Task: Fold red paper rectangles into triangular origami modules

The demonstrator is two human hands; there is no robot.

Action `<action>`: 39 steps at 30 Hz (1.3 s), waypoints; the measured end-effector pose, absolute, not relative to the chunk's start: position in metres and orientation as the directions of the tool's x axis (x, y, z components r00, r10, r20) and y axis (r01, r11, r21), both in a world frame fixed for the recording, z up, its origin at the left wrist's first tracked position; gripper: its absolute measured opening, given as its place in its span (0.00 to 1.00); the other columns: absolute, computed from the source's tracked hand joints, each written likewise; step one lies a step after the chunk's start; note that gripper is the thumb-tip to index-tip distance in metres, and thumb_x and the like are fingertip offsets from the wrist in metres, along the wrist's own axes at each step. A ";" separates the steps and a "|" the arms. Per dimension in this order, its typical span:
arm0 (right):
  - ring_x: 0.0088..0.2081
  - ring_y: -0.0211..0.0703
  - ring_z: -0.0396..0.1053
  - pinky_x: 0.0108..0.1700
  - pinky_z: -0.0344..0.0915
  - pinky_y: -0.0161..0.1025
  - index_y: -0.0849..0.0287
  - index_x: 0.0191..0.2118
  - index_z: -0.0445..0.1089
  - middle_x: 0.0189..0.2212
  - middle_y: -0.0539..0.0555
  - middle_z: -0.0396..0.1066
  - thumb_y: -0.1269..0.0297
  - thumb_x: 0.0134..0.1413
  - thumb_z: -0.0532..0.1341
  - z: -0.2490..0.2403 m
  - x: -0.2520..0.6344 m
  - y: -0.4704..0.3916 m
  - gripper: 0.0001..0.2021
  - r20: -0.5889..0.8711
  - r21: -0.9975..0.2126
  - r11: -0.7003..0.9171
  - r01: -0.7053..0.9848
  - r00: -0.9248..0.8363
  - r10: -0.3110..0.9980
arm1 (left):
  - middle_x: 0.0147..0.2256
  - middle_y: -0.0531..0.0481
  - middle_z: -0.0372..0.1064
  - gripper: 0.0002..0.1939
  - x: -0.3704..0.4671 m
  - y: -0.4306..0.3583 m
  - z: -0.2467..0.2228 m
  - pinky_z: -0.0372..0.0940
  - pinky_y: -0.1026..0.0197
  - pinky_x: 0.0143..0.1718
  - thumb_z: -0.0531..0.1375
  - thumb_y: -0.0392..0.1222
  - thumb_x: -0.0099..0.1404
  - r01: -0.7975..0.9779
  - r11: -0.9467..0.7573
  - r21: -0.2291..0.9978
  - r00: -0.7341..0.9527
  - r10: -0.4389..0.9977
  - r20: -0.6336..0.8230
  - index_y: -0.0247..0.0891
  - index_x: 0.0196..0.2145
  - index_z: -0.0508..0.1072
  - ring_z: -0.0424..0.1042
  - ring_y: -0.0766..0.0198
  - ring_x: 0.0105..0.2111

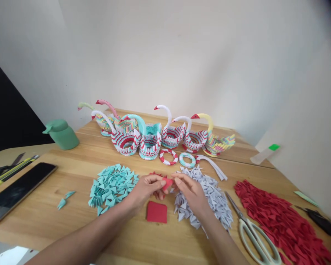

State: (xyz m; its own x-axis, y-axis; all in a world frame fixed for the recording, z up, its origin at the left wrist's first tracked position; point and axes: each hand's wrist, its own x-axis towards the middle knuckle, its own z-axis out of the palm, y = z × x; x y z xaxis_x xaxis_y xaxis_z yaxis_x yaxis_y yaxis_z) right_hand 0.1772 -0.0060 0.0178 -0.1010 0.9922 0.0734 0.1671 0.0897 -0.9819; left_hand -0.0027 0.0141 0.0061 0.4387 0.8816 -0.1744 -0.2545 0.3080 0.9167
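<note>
A small piece of red paper (167, 183), seemingly folded, is pinched between the thumb and fingers of my left hand (147, 188). The closed fingertips of my right hand (189, 187) meet its right edge. Below them on the table lies a stack of red paper rectangles (156, 212). Some red folded pieces (156, 174) show partly behind my hands. To the left of my left hand spreads a pile of teal folded paper triangles (111, 186). A pile of pale lilac triangles (213, 195) lies beside and beneath my right hand.
Several paper swans (150, 145) stand along the back, with a red-white ring (168, 157) and a teal-white ring (187, 160) before them. Scissors (253, 232) and a red triangle pile (284, 221) lie right. A phone (19, 191) and green pot (62, 134) sit left.
</note>
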 end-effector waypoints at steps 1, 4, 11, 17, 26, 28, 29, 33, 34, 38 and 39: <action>0.30 0.41 0.69 0.33 0.67 0.36 0.59 0.39 0.73 0.28 0.51 0.72 0.53 0.56 0.60 0.017 0.177 -0.005 0.14 0.055 -0.980 0.075 0.187 -0.110 0.992 | 0.24 0.49 0.74 0.21 -0.003 0.014 0.006 0.60 0.68 0.23 0.67 0.55 0.51 -0.237 0.295 0.926 0.435 0.884 -0.170 0.32 0.25 0.73 0.68 0.71 0.18; 0.25 0.37 0.63 0.29 0.61 0.34 0.59 0.31 0.71 0.22 0.48 0.67 0.55 0.55 0.61 0.016 0.175 -0.005 0.12 0.027 -0.959 0.060 0.277 -0.121 0.992 | 0.23 0.50 0.73 0.21 -0.002 0.013 0.006 0.59 0.68 0.22 0.67 0.56 0.50 -0.186 0.263 0.947 0.434 0.886 -0.161 0.32 0.26 0.73 0.67 0.71 0.17; 0.25 0.36 0.62 0.30 0.59 0.34 0.60 0.29 0.72 0.22 0.48 0.67 0.52 0.55 0.61 0.016 0.169 -0.008 0.14 -0.008 -0.991 0.007 0.130 -0.120 0.993 | 0.20 0.51 0.72 0.23 0.000 0.011 0.008 0.59 0.68 0.20 0.66 0.59 0.50 -0.189 0.256 0.948 0.423 0.893 -0.157 0.32 0.26 0.71 0.67 0.70 0.16; 0.27 0.36 0.64 0.30 0.61 0.33 0.60 0.30 0.73 0.25 0.51 0.69 0.51 0.53 0.65 0.012 0.164 -0.008 0.15 -0.126 -0.937 -0.196 -0.288 -0.246 0.961 | 0.21 0.51 0.72 0.20 -0.001 0.012 0.010 0.61 0.68 0.20 0.66 0.55 0.53 -0.309 0.326 0.893 0.468 0.870 -0.155 0.32 0.26 0.71 0.66 0.71 0.16; 0.25 0.35 0.63 0.30 0.59 0.33 0.60 0.29 0.73 0.22 0.49 0.68 0.53 0.50 0.68 0.003 0.163 -0.007 0.14 -0.105 -0.933 -0.182 -0.309 -0.250 0.963 | 0.22 0.50 0.73 0.19 0.001 0.012 0.009 0.62 0.68 0.21 0.65 0.54 0.55 -0.284 0.260 0.923 0.454 0.884 -0.109 0.32 0.25 0.72 0.67 0.71 0.17; 0.25 0.35 0.63 0.30 0.60 0.34 0.60 0.29 0.73 0.22 0.49 0.68 0.53 0.48 0.69 0.004 0.163 -0.007 0.14 -0.110 -0.939 -0.180 -0.293 -0.238 0.965 | 0.22 0.50 0.73 0.20 0.001 0.011 0.009 0.62 0.68 0.21 0.65 0.55 0.55 -0.267 0.248 0.931 0.450 0.887 -0.107 0.32 0.25 0.72 0.67 0.71 0.17; 0.26 0.36 0.64 0.30 0.60 0.34 0.60 0.29 0.73 0.22 0.49 0.68 0.53 0.47 0.69 0.004 0.163 -0.006 0.14 -0.113 -0.943 -0.178 -0.282 -0.231 0.966 | 0.22 0.50 0.73 0.20 0.001 0.011 0.009 0.61 0.68 0.20 0.65 0.55 0.55 -0.258 0.243 0.935 0.446 0.889 -0.108 0.32 0.25 0.72 0.67 0.71 0.17; 0.26 0.36 0.64 0.31 0.61 0.34 0.60 0.29 0.73 0.22 0.49 0.69 0.54 0.46 0.69 0.006 0.163 -0.006 0.14 -0.115 -0.962 -0.161 -0.219 -0.207 0.972 | 0.21 0.50 0.72 0.22 0.001 0.011 0.007 0.60 0.67 0.20 0.65 0.57 0.53 -0.226 0.225 0.948 0.421 0.900 -0.113 0.32 0.26 0.71 0.66 0.71 0.16; 0.26 0.36 0.64 0.31 0.61 0.34 0.60 0.29 0.73 0.22 0.49 0.69 0.54 0.46 0.69 0.007 0.163 -0.006 0.14 -0.114 -0.967 -0.156 -0.202 -0.203 0.973 | 0.21 0.50 0.72 0.22 0.001 0.012 0.006 0.60 0.67 0.20 0.65 0.58 0.53 -0.218 0.217 0.951 0.414 0.903 -0.111 0.32 0.26 0.71 0.66 0.71 0.16; 0.27 0.38 0.66 0.31 0.62 0.35 0.60 0.30 0.71 0.23 0.50 0.70 0.54 0.48 0.68 0.007 0.162 -0.007 0.14 -0.102 -0.983 -0.126 -0.131 -0.176 0.979 | 0.20 0.52 0.70 0.22 0.002 0.013 0.005 0.59 0.67 0.20 0.65 0.58 0.52 -0.189 0.180 0.965 0.372 0.923 -0.099 0.33 0.26 0.71 0.65 0.71 0.16; 0.27 0.38 0.66 0.31 0.63 0.35 0.60 0.30 0.71 0.23 0.50 0.70 0.54 0.49 0.67 0.007 0.161 -0.007 0.14 -0.098 -0.987 -0.117 -0.107 -0.166 0.981 | 0.19 0.52 0.70 0.22 0.003 0.013 0.005 0.59 0.67 0.20 0.65 0.58 0.52 -0.182 0.171 0.968 0.361 0.928 -0.096 0.33 0.26 0.71 0.65 0.71 0.16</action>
